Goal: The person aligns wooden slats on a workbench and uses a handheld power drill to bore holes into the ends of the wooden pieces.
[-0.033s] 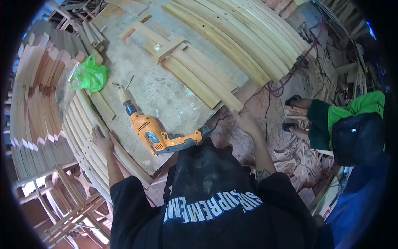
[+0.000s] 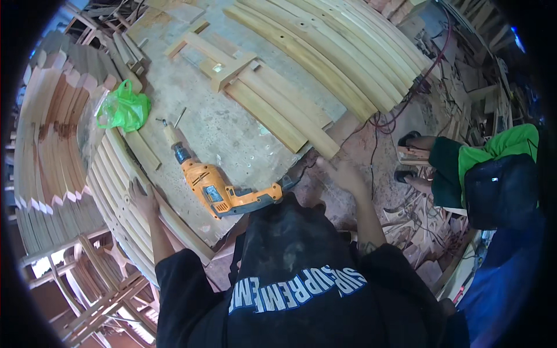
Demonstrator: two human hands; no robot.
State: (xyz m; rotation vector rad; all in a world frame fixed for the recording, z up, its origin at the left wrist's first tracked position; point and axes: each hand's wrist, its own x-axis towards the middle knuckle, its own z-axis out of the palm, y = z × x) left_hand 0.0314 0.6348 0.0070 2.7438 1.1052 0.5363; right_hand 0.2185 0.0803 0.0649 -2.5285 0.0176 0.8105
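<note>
My left hand (image 2: 143, 200) lies with its fingers apart on a row of curved wooden slats (image 2: 119, 185) at the left edge of the table. My right hand (image 2: 346, 176) is off the table's near right side, fingers stretched out and nothing in them. Just beyond it is the end of a long wooden board (image 2: 325, 145), apart from the fingertips. That board runs under a wooden crosspiece (image 2: 233, 72), beside another flat board (image 2: 272, 119). Between my hands lies an orange power drill (image 2: 210, 187) on its side, its bit end pointing away from me.
More curved wooden pieces (image 2: 325, 46) lie side by side at the far right. A green plastic bag (image 2: 132, 109) sits at the left, near stacked wooden parts (image 2: 49, 139). On the right, a person (image 2: 499, 185) sits among wood scraps. Cables (image 2: 377, 130) hang by the table edge.
My right hand has come away from the end of the long board, slightly toward me. My left hand stays on the slats.
</note>
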